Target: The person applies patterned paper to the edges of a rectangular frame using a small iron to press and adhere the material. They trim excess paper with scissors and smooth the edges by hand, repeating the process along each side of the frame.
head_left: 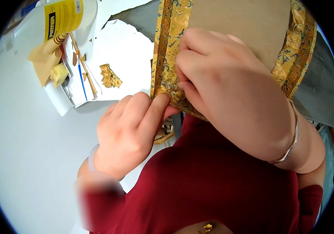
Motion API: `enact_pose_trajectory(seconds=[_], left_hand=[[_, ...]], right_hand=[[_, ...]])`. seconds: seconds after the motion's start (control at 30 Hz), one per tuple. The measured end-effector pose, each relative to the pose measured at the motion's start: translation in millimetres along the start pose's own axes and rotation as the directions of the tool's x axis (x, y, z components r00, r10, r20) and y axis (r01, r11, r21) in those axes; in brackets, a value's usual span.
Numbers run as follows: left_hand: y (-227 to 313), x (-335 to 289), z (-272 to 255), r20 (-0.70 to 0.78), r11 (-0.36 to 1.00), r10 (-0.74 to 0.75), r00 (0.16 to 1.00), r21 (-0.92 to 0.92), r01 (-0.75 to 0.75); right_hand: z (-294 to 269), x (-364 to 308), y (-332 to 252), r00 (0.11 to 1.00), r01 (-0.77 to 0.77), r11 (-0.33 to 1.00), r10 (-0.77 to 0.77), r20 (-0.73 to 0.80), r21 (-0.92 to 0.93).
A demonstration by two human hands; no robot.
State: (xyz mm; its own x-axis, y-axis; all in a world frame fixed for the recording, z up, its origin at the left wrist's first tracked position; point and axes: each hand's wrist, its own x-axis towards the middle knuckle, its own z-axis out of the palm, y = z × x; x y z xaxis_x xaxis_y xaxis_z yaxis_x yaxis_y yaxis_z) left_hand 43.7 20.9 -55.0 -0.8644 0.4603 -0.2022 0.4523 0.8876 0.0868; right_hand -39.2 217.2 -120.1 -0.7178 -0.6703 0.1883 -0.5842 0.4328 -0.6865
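Two hands (pixel 126 132) (pixel 213 70) at one brocade-edged board (pixel 237 23)

We recognise a craft workshop by the brocade-edged board (pixel 241 19) beneath the right hand (pixel 209 66) and the brocade scraps (pixel 109 77) and yellow-labelled container (pixel 66 17) beyond the left hand (pixel 126 126).

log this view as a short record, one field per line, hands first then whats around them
left hand: thumb and index finger pinch the near left corner of the brown panel
right hand: fingers curled on the gold patterned border, close to that corner; anything pinched is hidden
border sides seen: left, right, near
white paper: gold fabric scraps on it
far left: yellow-labelled container, yellow block
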Motion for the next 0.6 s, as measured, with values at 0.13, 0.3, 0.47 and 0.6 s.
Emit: enact_pose_trajectory(seconds=[0.13,0.3,0.47,0.6], left_hand=[[-0.1,1.4,-2.8,0.03,0.997,0.022,0.999,0.074,-0.024],[-0.8,-8.8,-0.2,-0.008,0.992,0.127,0.992,0.015,-0.127],[5.6,2.4,2.7,0.014,0.998,0.051,0.999,-0.041,-0.05],[4.5,7.6,-1.3,0.028,0.999,0.029,0.999,-0.042,-0.028]], right_hand=[[2.4,-2.7,0.8,1.0,0.012,1.0,-0.013,-0.022,-0.015],[2.0,-3.2,2.6,1.0,-0.015,0.998,0.016,-0.025,0.067],[1.6,-2.4,-1.8,1.0,0.009,0.998,-0.008,0.011,-0.056],[7.9,-5.4,5.5,0.995,-0.077,0.948,0.091,-0.03,0.308]])
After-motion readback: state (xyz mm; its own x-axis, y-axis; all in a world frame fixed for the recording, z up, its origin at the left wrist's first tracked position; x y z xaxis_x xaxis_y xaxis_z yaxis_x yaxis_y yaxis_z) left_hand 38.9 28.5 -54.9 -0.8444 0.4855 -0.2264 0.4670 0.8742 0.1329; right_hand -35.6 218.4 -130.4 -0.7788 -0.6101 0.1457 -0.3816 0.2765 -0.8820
